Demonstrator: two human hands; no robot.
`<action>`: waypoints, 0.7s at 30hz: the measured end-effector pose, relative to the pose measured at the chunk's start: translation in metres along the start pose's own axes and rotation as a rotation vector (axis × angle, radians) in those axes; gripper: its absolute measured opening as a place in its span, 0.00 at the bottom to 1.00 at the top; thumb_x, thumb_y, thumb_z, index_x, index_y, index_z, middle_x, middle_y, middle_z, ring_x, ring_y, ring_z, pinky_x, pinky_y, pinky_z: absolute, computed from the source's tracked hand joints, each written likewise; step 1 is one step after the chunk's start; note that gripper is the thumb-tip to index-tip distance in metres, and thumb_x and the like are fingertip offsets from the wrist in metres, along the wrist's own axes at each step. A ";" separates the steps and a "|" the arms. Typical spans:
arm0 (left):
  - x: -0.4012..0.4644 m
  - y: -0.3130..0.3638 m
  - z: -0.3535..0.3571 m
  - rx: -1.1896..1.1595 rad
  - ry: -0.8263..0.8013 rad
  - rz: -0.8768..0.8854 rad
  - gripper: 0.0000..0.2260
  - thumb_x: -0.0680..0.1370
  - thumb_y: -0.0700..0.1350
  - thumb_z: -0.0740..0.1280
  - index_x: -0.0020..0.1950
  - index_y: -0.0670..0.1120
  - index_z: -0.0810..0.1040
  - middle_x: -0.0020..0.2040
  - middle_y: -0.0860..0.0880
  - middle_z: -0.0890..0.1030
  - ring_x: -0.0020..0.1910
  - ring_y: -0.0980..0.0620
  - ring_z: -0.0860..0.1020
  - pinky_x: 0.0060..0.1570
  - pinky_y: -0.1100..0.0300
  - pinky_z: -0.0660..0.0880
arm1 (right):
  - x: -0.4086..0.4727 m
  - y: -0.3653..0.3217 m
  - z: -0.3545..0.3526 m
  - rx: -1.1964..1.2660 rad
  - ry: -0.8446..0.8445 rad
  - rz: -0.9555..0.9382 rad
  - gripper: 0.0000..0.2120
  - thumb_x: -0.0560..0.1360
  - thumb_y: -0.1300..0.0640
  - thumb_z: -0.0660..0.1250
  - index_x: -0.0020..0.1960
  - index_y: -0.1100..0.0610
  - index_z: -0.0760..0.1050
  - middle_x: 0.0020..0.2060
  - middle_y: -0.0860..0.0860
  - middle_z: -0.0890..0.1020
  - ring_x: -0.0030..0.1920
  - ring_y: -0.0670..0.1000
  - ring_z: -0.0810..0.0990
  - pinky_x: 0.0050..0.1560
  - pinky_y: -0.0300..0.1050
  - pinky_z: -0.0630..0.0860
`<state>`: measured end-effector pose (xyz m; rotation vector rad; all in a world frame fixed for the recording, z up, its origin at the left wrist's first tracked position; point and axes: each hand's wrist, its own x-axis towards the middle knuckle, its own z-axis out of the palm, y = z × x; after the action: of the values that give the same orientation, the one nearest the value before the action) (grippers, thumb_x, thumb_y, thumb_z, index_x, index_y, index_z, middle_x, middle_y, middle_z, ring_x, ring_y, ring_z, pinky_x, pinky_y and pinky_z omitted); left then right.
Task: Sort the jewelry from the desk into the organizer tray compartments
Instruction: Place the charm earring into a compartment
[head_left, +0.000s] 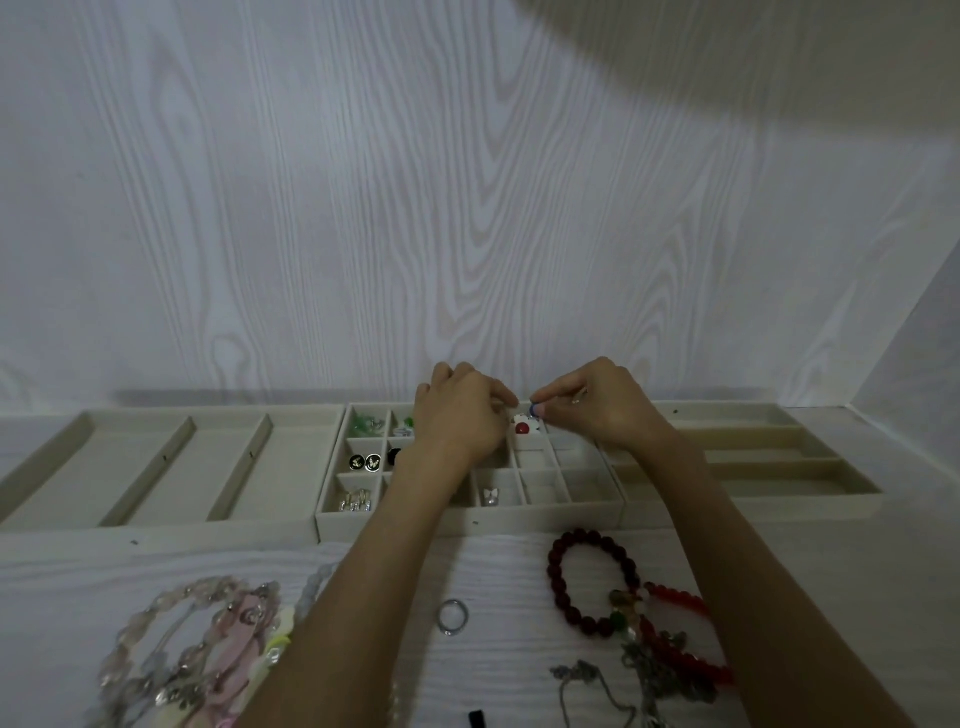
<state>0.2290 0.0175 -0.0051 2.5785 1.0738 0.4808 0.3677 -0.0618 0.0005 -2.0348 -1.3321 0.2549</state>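
Observation:
The beige grid organizer tray (571, 506) stands at the back middle of the desk. Both hands hover over its back row. My right hand (605, 402) pinches a small blue piece (533, 410) between thumb and fingertips, just above a compartment that holds a red-and-white earring (522, 426). My left hand (460, 415) has its fingers curled beside it, fingertips almost meeting the right hand; what it holds is hidden. Other cells hold green pieces (366, 422), black round studs (364, 461), silver clips (356, 500) and a small white butterfly piece (490, 495).
A long-slot tray (156, 467) lies left of the grid, another (753, 467) to the right. On the desk in front lie a dark red bead bracelet (589, 579), a bright red bead strand (680, 639), a silver ring (452, 617), chains (592, 680) and pale bead necklaces (187, 649).

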 end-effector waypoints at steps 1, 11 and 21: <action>0.000 0.000 -0.001 -0.006 -0.005 -0.006 0.11 0.79 0.47 0.63 0.59 0.56 0.79 0.61 0.48 0.73 0.63 0.46 0.65 0.59 0.55 0.63 | 0.001 0.002 0.001 -0.013 0.009 0.004 0.08 0.70 0.55 0.73 0.49 0.52 0.84 0.43 0.49 0.85 0.45 0.45 0.81 0.51 0.42 0.78; -0.003 0.003 -0.009 0.045 -0.062 0.013 0.15 0.79 0.42 0.61 0.64 0.55 0.76 0.63 0.47 0.72 0.65 0.46 0.64 0.61 0.54 0.63 | 0.000 0.001 0.008 -0.063 -0.021 -0.017 0.11 0.74 0.56 0.69 0.55 0.52 0.81 0.49 0.50 0.84 0.47 0.45 0.80 0.46 0.35 0.71; -0.005 0.008 -0.021 0.174 -0.243 0.061 0.20 0.80 0.42 0.58 0.69 0.60 0.70 0.69 0.48 0.65 0.68 0.45 0.60 0.66 0.52 0.60 | 0.000 -0.009 -0.021 -0.410 -0.185 0.020 0.19 0.79 0.65 0.56 0.62 0.49 0.77 0.66 0.50 0.75 0.63 0.52 0.74 0.66 0.50 0.68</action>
<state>0.2215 0.0119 0.0159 2.7385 0.9932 0.0859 0.3719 -0.0690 0.0223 -2.4118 -1.5799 0.1934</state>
